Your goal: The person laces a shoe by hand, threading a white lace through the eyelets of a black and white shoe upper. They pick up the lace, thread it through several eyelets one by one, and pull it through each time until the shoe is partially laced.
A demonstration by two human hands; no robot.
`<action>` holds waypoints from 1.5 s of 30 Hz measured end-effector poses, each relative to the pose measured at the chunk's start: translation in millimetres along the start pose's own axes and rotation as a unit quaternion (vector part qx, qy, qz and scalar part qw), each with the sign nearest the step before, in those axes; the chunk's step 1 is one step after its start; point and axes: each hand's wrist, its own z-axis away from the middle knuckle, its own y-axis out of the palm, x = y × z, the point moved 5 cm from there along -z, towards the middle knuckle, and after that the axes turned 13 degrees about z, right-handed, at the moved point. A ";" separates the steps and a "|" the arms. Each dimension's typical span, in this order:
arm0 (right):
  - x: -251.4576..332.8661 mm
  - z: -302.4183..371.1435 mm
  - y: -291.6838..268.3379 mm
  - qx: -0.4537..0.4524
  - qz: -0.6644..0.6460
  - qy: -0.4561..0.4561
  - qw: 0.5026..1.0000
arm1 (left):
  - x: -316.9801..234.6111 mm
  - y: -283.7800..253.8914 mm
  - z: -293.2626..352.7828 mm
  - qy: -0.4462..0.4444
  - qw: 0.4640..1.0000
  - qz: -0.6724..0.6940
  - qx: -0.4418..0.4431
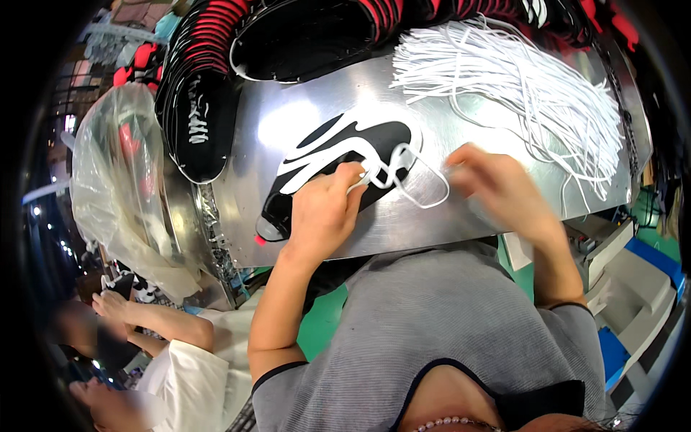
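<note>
A black and white shoe upper [385, 135] lies slantwise on the metal tabletop [288, 115], its narrower end toward the near left. Over its lacing area runs a white shoelace [422, 207], part of which bows out in a loose loop on the right. My left hand [322, 209] rests against the upper, thumb and forefinger pinched on the lace. To the right of the loop, my right hand [497, 183] is raised with bent fingers. Motion smears those fingertips, so whether they grip the lace does not show.
A thick bundle of white laces [504, 79] spreads across the table's far right. Stacked black and red shoe uppers [198, 86] line the far and left edges. Beyond the left edge hangs a clear plastic bag [108, 173]; a person in white [191, 374] works below it.
</note>
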 end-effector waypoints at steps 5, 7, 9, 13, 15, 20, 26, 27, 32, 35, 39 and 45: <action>-28.7 -38.7 16.0 -0.047 -0.311 0.034 0.949 | -26.2 13.2 1.6 0.098 0.993 -0.049 0.042; -24.5 -46.9 29.3 -0.078 -0.232 0.041 0.969 | -14.7 7.3 0.8 -0.025 0.998 0.054 0.034; -16.0 -41.6 23.6 -0.117 -0.249 0.061 0.959 | 12.2 2.3 5.9 -0.162 0.957 0.223 0.088; -5.9 -34.5 26.1 -0.146 -0.255 -0.006 0.956 | 41.7 18.3 8.3 -0.414 0.742 0.462 0.255; 1.3 -33.1 28.1 -0.151 -0.266 -0.032 0.952 | 41.7 23.2 8.1 -0.469 0.719 0.472 0.200; -4.6 -35.0 31.8 -0.147 -0.238 -0.010 0.960 | 43.8 30.9 -2.7 -0.444 0.718 0.507 0.173; -24.3 -39.7 44.4 -0.101 -0.272 0.085 0.953 | 75.6 8.8 -13.5 -0.177 0.977 0.111 -0.033; -26.1 -40.4 45.1 -0.089 -0.272 0.096 0.953 | 73.5 10.0 -11.5 -0.156 0.980 0.120 -0.038; -32.1 -40.4 42.2 -0.078 -0.312 0.115 0.940 | 59.8 22.1 -20.1 -0.241 0.928 0.284 0.018; -36.3 -37.5 38.5 -0.076 -0.275 0.112 0.952 | 52.8 27.9 -21.0 -0.280 0.881 0.381 0.010; -39.0 -30.8 36.8 -0.090 -0.295 0.097 0.946 | 49.6 16.0 -19.9 -0.247 0.909 0.336 -0.017; -39.6 -17.6 36.0 -0.121 -0.340 0.100 0.927 | 25.7 -54.4 -15.0 0.008 0.987 -0.064 -0.147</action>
